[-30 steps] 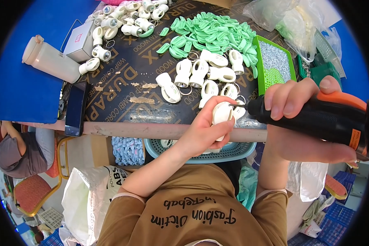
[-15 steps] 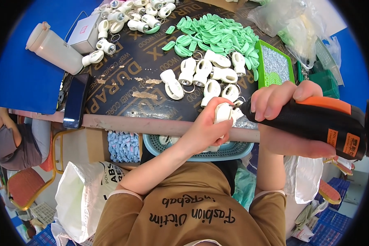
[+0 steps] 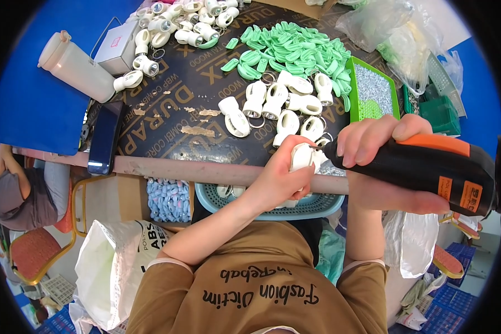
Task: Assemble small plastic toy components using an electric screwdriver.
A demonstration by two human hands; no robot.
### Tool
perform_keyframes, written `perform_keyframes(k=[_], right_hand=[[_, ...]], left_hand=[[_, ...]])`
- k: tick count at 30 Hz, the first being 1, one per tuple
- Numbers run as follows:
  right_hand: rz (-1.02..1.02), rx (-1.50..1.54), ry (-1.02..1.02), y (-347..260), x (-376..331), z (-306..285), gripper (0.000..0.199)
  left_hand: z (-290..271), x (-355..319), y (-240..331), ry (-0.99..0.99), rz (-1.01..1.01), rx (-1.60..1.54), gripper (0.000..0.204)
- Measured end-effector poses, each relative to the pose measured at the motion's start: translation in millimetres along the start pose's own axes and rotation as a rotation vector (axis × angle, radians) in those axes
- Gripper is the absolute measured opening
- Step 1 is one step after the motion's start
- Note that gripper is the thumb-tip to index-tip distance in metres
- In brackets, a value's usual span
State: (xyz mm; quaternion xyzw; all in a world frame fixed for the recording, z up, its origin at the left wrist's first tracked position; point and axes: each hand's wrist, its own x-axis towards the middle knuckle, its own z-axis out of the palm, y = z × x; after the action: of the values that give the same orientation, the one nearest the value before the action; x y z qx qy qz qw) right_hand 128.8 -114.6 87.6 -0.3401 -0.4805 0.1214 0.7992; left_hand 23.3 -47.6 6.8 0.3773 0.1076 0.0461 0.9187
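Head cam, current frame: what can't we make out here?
- Tip of the black and orange power screwdriver: hidden behind the left hand and the white plastic piece it holds.
- Contact between tool and piece: too small and covered by fingers.
- Blue basket: mostly hidden under the table edge and left forearm.
- Screwdriver's rear end: lost in the dark fisheye rim by the right hand.
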Motion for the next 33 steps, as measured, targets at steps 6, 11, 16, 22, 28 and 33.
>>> perform_keyframes(k=[6, 11, 16, 22, 28, 33], right_hand=[[-0.061, -0.104, 0.050, -10, 0, -2, 0.086], [-0.070, -0.040, 0.252, -42, 15, -35, 0.084], [0.002, -0.245, 0.471, -51, 16, -79, 0.079], [0.023, -0.277, 0.515, -45, 15, -101, 0.079], [-0.019, -0.291, 0.519, -39, 25, -106, 0.077], [-0.004, -0.326, 0.503, -23, 25, -118, 0.070]], left_hand=[[3, 1, 9, -0.036, -0.053, 0.016, 0.034], [5, -13, 35, 0.152, 0.373, 0.933, 0.031], [-8, -22, 58, 0.395, 0.351, 1.757, 0.038], [-13, -10, 83, 0.471, 0.395, 2.048, 0.038], [-106, 97, 201, 0.720, 0.449, 2.355, 0.020], [-121, 141, 227, 0.842, 0.019, 2.349, 0.027]])
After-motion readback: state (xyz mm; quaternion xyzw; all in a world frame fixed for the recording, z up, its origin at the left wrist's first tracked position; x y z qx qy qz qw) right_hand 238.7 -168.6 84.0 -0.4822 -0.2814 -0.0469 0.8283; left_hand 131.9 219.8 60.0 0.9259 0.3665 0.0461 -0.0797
